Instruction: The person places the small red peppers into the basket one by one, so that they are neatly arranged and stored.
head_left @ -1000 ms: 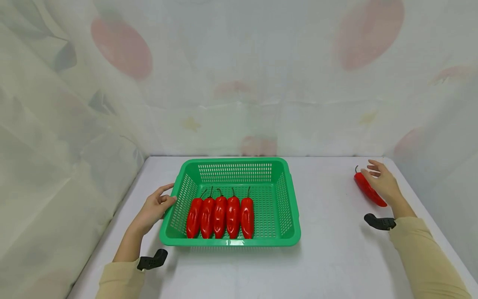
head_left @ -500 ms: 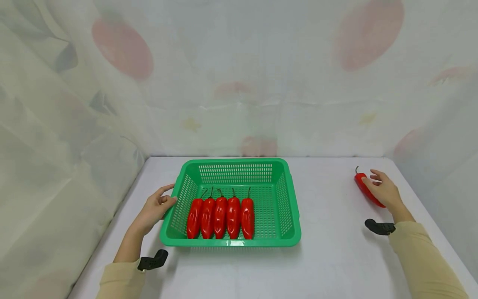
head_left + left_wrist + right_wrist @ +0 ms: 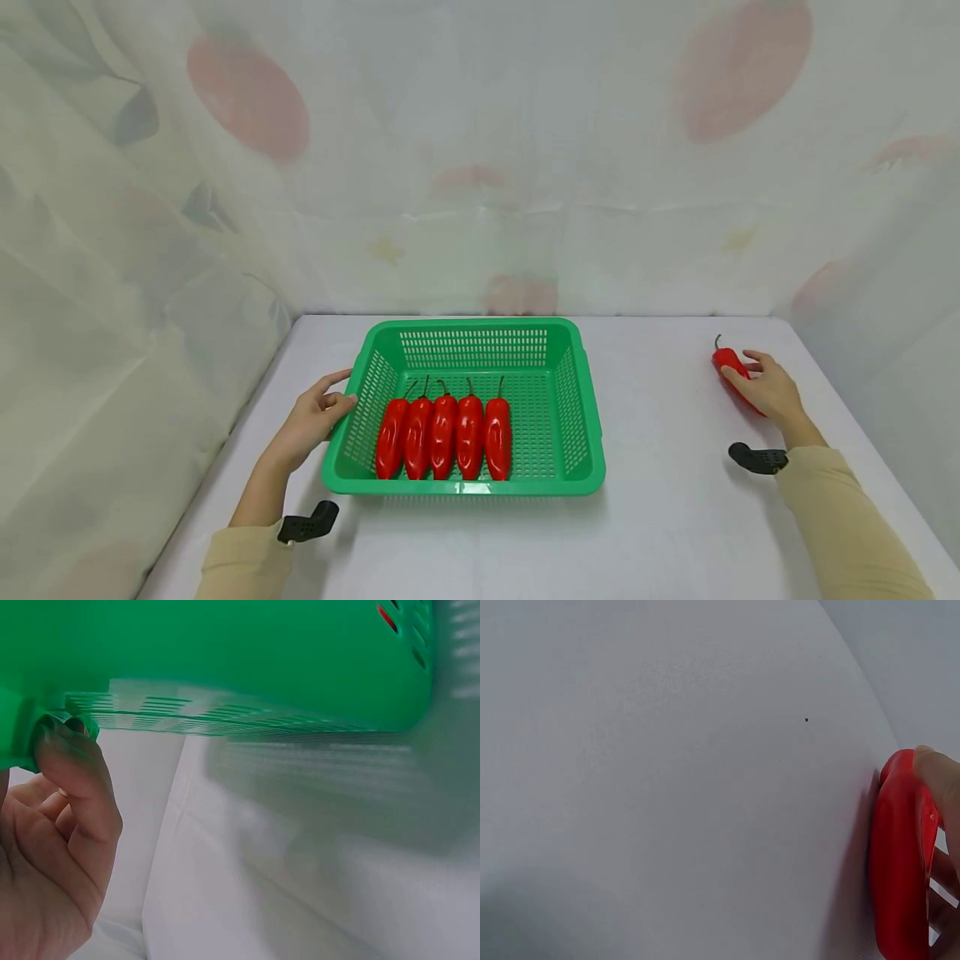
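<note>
At the right of the head view, my right hand (image 3: 777, 393) grips a red chili pepper (image 3: 726, 359) with a thin curved stem. In the right wrist view the thumb lies on one side of the chili pepper (image 3: 900, 862) and fingers show on its other side. My left hand (image 3: 309, 419) holds the left rim of a green plastic basket (image 3: 525, 487); its curled fingers at the rim show in the left wrist view. Inside the basket, several red chili peppers (image 3: 442, 437) lie side by side, stems pointing away, toward the left and middle.
A white-covered table (image 3: 660, 517) bears everything. Its far edge meets a pale patterned curtain (image 3: 480, 242), which also hangs along the left and right sides. A black wrist camera (image 3: 309, 523) sits on the left wrist, another black camera (image 3: 757, 458) on the right.
My right hand has moved down toward me along the chili pepper, and its thumb and fingers have come together around it. The left hand and basket stay put.
</note>
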Motion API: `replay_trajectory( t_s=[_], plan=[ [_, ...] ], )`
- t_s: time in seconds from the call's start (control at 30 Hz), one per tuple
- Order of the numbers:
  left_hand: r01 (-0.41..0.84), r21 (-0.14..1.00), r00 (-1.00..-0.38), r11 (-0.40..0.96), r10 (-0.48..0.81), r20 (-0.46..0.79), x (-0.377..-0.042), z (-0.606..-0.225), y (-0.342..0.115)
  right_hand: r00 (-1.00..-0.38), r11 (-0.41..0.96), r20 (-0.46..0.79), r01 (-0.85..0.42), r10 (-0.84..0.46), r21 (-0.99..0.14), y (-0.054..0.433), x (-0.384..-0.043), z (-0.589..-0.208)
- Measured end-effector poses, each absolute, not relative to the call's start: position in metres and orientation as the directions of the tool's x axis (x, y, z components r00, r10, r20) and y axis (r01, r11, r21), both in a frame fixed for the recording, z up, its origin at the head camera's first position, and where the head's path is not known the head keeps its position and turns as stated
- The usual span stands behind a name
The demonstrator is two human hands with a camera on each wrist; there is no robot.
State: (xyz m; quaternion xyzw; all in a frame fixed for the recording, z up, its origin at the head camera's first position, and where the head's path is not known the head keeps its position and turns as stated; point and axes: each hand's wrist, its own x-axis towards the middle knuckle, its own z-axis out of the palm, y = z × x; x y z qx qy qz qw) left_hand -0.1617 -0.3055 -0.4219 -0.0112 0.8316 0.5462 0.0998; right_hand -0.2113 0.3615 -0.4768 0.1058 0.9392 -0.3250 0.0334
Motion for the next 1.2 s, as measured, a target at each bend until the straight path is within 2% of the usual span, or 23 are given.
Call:
replay_trajectory(
  t_s=[0.5, 1.2],
  plan=[
    [-0.114, 0.903, -0.981, 0.414, 0.097, -0.168, -0.162, -0.424, -0.307, -0.967, 0.801, -0.162, 0.252, 0.195, -0.542, 0.358, -0.213, -0.481],
    [-0.113, 0.899, -0.981, 0.422, 0.095, -0.168, -0.162, -0.423, -0.307, -0.976, 0.791, -0.103, 0.216, 0.193, -0.573, 0.355, -0.216, -0.471]
  ],
)
